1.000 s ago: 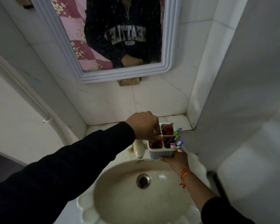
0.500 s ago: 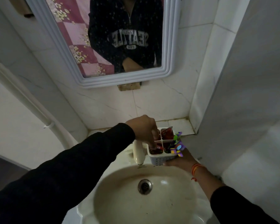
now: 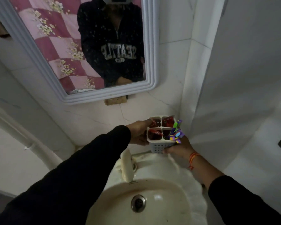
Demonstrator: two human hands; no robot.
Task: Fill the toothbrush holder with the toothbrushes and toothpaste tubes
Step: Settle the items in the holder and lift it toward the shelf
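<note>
A white perforated toothbrush holder [image 3: 159,146] with separate compartments is held in the air above the back of the sink. Red toothpaste tubes [image 3: 168,121] stand in its compartments. Several colourful toothbrushes [image 3: 176,133] stick out of the front right compartment. My left hand [image 3: 139,133] grips the holder's left side, with the thumb at the rim. My right hand [image 3: 179,147] holds its right side and bottom; an orange thread is on that wrist.
A cream sink [image 3: 154,207] with a drain [image 3: 138,203] lies below. A cream tap [image 3: 126,166] stands at the sink's back. A white-framed mirror [image 3: 91,95] hangs on the tiled wall. A tiled corner ledge [image 3: 152,114] lies just behind the holder. A white pipe [image 3: 23,140] runs at left.
The holder has risen and moved back toward the corner ledge. My left hand went from reaching into the top of the holder to gripping its left side.
</note>
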